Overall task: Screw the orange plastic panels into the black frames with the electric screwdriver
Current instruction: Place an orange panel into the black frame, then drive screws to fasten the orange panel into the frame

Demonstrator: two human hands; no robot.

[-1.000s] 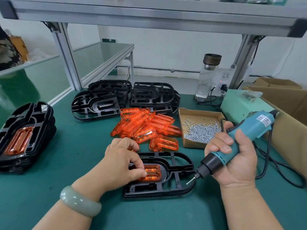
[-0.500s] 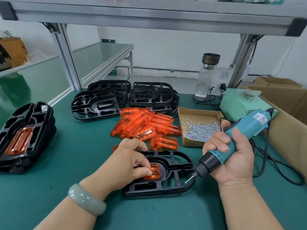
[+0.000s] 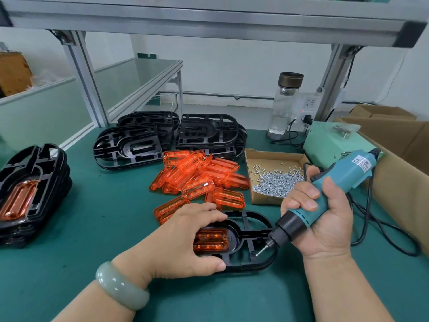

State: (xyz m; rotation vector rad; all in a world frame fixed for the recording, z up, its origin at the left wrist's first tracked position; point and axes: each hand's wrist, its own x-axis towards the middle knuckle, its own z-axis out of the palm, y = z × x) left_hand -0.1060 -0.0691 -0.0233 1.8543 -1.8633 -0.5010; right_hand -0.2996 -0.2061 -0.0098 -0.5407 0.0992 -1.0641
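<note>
On the green bench (image 3: 97,228), near the front edge: a black frame (image 3: 253,231) lying flat with an orange panel (image 3: 211,240) seated in its recess. Left hand (image 3: 185,238) spread flat over frame and panel, pressing down, gripping nothing. Right hand (image 3: 325,219) wrapped tight around the teal screwdriver (image 3: 334,184), bit tilted down-left just above the frame's right end. Behind: loose orange panels (image 3: 199,177) in a heap, beside a cardboard tray of screws (image 3: 276,180). Further back, stacked empty frames (image 3: 130,147). At far left, a pile of finished frames (image 3: 30,189).
</note>
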